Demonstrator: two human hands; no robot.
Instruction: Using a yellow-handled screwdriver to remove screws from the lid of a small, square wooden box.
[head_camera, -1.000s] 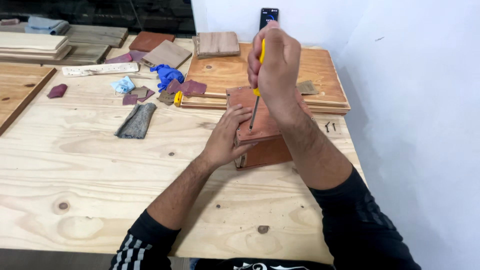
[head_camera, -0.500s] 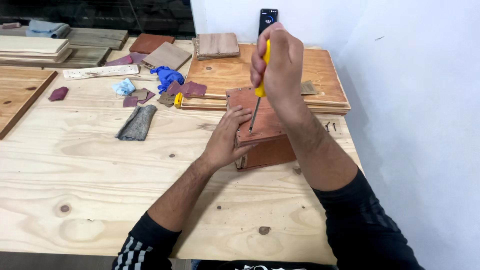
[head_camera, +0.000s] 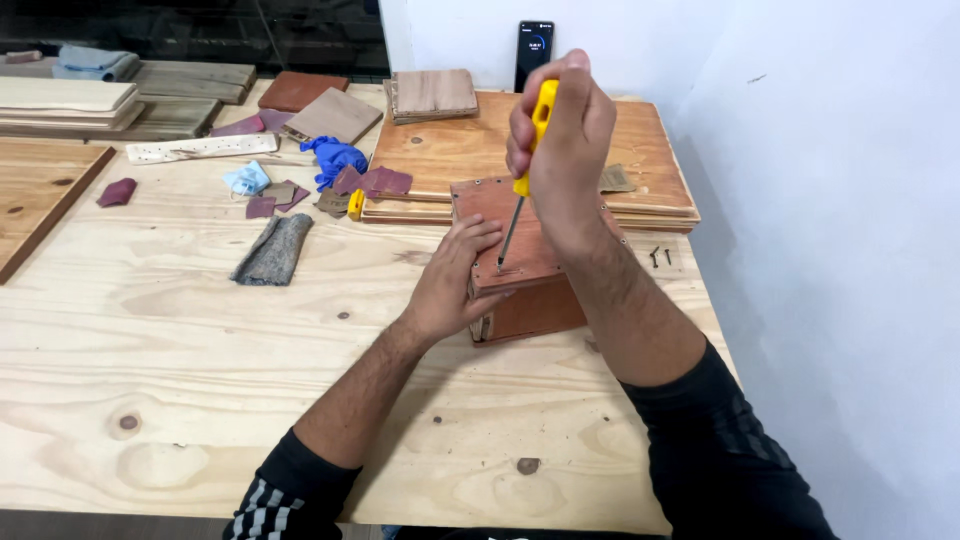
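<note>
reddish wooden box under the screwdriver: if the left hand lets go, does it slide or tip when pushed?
The reddish-brown wooden box looks rigid and blocky, sitting flat on the pale plywood table, so it probably slides rather than tips. The left hand braces its side, which hints it may shift under pressure from the yellow-handled screwdriver gripped by the right hand. Weight likely moderate.

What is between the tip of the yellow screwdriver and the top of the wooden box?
Nothing visible. The right hand holds the screwdriver upright and its tip meets the box lid near the front edge. The left hand rests on the box's left side, beside the tip, not under it.
</note>
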